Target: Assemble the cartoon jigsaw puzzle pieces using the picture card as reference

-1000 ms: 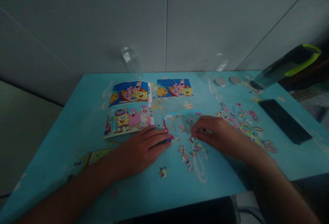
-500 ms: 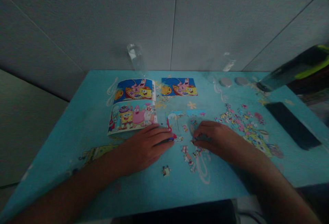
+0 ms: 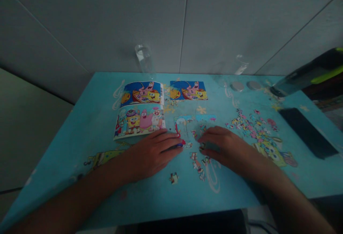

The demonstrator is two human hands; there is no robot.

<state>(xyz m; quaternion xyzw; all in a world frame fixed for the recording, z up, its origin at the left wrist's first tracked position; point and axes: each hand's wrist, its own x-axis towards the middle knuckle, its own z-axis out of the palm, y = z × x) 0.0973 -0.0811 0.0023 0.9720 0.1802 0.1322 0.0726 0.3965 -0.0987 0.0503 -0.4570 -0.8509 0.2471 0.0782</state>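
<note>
My left hand (image 3: 158, 152) lies flat on the blue table, its fingers spread and their tips at the lower left edge of a partly joined puzzle (image 3: 177, 126). Over the loose pieces right of that puzzle, my right hand (image 3: 221, 141) has thumb and fingertips bent around a small puzzle piece (image 3: 202, 146). A joined strip of pieces (image 3: 197, 166) lies below my right fingertips. Nearer the front edge is a single piece (image 3: 174, 178). Beyond my left hand lies a picture sheet (image 3: 142, 110) with two cartoon scenes.
A cartoon card (image 3: 189, 90) lies at the back. Many loose pieces (image 3: 249, 123) are heaped at the right, beside a dark phone-like slab (image 3: 308, 132). Along the back stand a clear container (image 3: 144, 60), two round lids (image 3: 237, 86) and a leaning dark bottle (image 3: 305, 73).
My right fingers have shifted slightly left and parted a little, and a piece now shows between them. My left hand stays in place. The whole view has shifted slightly.
</note>
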